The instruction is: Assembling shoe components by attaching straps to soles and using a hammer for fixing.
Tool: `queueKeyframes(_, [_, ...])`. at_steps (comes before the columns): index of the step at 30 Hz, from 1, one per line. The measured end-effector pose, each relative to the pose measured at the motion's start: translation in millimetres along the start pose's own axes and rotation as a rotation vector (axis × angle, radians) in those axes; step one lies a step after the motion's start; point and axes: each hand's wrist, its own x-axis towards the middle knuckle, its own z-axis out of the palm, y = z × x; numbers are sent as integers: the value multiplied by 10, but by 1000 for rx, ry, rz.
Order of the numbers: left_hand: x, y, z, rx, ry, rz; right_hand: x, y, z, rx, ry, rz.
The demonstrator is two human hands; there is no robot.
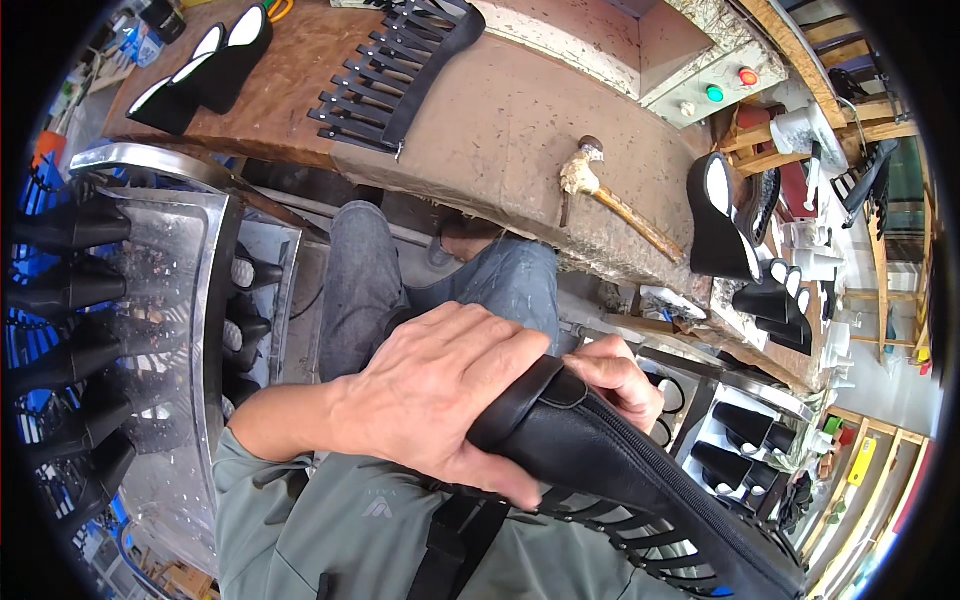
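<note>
Boot (pixel 612 447): black leather, smooth, zip-seamed, strappy-sided; held before the torso. Left hand (pixel 432 388): clasping its rounded end. Right hand (pixel 618 381): curled against its far side, fingertips hidden. Bench (pixel 490 125): brown, speckled; bearing wooden-handled hammer (pixel 628 212), slotted leather piece (pixel 412 100).

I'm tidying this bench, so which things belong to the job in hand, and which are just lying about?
In hand:
- black boot with a zipper, held by the left hand and right hand

Untouched, so probably just lying about:
- hammer
- strappy black piece
- black-and-white wedges
</note>
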Motion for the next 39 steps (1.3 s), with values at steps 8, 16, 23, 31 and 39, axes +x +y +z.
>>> queueKeyframes(8, [54,-48,98,121,107,-23,221,-68,-114,-268,-135,-140])
queueKeyframes(16, [96,-183,97,120,151,-34,429,101,-113,-85,-190,3])
queueKeyframes(23, [402,-301,-251,-221,-20,-557,468,187,-68,-125,-137,208])
queueKeyframes(31, [80,-457,-120,-446,-13,-659,442,136,90,-2,-13,401])
queueKeyframes(39, [-70,-512,-300,-262,-257,-325,274,444,-41,420,-298,699])
